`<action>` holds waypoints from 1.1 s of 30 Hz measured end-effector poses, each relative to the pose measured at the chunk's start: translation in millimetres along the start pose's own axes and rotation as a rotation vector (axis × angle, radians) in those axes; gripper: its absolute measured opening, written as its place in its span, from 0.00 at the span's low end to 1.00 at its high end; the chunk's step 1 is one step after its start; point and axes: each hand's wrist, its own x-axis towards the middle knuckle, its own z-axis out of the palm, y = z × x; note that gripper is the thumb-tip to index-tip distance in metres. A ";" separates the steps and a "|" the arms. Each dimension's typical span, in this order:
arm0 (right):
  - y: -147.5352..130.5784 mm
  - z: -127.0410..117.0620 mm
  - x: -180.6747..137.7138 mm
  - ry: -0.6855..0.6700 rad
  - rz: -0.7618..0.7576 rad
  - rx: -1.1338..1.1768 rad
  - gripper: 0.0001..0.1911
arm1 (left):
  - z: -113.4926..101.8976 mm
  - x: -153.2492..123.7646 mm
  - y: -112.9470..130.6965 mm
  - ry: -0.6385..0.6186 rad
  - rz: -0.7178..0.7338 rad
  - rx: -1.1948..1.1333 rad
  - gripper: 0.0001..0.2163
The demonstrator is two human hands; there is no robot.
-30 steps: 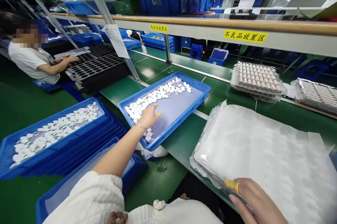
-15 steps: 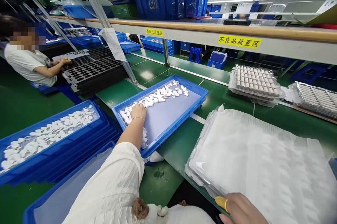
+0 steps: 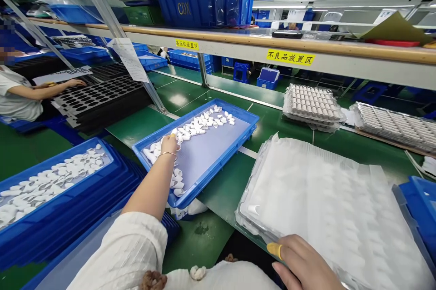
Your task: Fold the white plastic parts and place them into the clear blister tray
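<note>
My left hand, a yellow cot on one finger, is closed at the near left part of a shallow blue tray. A white rim shows beside its palm, apparently a small white part held there; the fingertips are partly hidden. More hollow white parts lie in a band along the tray's far side and left end. My right hand, also with a yellow finger cot, is open, thumb and fingers apart, at the front edge of a clear plastic tray stack covered by a translucent white sheet.
At left, stacked blue trays hold many white parts. Clear trays of pale parts stand at the back right. A shelf with a blue bin crosses above. A co-worker sits at left beside black perforated trays.
The view has turned slightly right, so the scene sits further left. My left hand's fingers have lifted and curled at the white parts. My right hand remains by the sheet's front edge.
</note>
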 end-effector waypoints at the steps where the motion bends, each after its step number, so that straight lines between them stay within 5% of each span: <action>1: -4.1 0.0 1.4 -0.013 0.009 0.004 0.06 | 1.1 -4.8 3.0 -0.020 -0.046 -0.112 0.12; 10: -37.4 0.9 1.9 -0.051 -0.012 0.027 0.05 | -2.8 -59.4 8.0 -0.184 -0.316 -0.873 0.11; 23: -56.5 -7.7 -23.5 -0.017 0.062 0.029 0.06 | 7.6 -107.1 27.0 -0.345 -0.409 -0.956 0.04; 27: -54.2 -11.4 -20.4 -0.001 0.180 0.133 0.07 | 13.6 -162.7 35.9 -0.566 -0.427 -0.953 0.07; 33: -29.7 -4.4 -6.3 0.241 0.449 0.518 0.09 | 28.5 -295.8 29.6 -1.030 -0.415 -0.782 0.10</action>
